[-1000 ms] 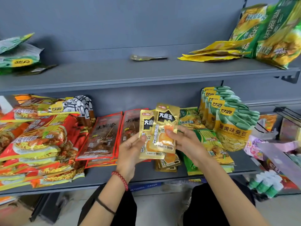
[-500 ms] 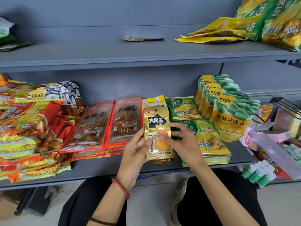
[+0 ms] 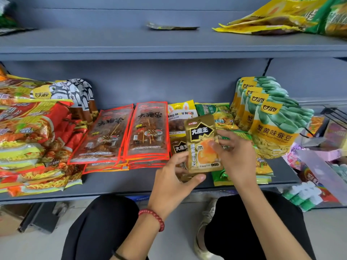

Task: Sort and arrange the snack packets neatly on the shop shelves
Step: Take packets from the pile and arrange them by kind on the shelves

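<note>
1. Squats facing the grey lower shelf [image 3: 131, 184], black-clad knees below its front edge.
2. Pinches a gold packet [image 3: 203, 147] in the right grip [image 3: 236, 158], thumb on the printed face, fingers behind. Holds it upright and slightly tilted over the front part of the lower shelf.
3. Clasps a second gold packet [image 3: 178, 147] in the left grip [image 3: 172, 177], fingers curled at its left side, thumb tip just under the first packet's bottom edge. Mostly hidden behind the first; cannot tell whether lifted clear of the shelf.
4. Wears a red bead bracelet [image 3: 153, 217] on the left wrist.
5. At 9 o'clock from the gold packet, two side-by-side piles of red skewer packets [image 3: 131, 136], flat on the shelf. Further at 9 o'clock, a heap of red-and-yellow noodle packets [image 3: 28, 137]; at 10 o'clock, black-and-white pouches [image 3: 80, 92] against the back wall.
6. At 12 o'clock, a yellow-topped packet [image 3: 180, 113] and green packets [image 3: 216, 111] side by side.
7. At 2 o'clock, a row of broad bean pouches [image 3: 272, 126] standing upright.
8. On the upper shelf [image 3: 169, 47], a flat dark packet [image 3: 172, 26] at 12 o'clock and yellow bags [image 3: 272, 21] at 1 o'clock.
</note>
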